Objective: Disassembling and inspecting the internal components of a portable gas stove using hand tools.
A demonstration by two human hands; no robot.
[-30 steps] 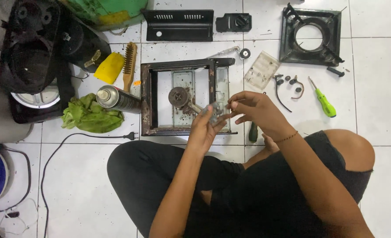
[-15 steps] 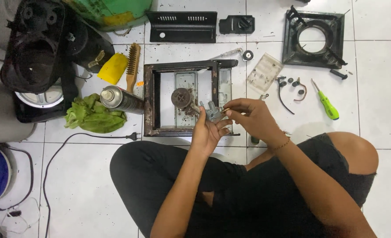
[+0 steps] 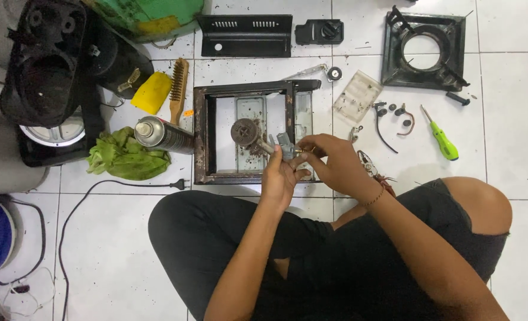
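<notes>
Here, left hand [image 3: 279,178] grips the grey valve part [image 3: 283,145]; right hand [image 3: 329,163] pinches its end, above the rusty stove frame [image 3: 201,137].

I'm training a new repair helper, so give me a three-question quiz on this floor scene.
1. True or false: the green screwdriver lies apart from both hands.
2. What does the left hand hold over the rusty stove frame?
A. wire brush
B. burner-and-valve assembly
C. spray can
3. What lies directly left of the spray can?

Key: 1 true; 2 B, with the right hand working at its valve end; 3 green rag.
</notes>
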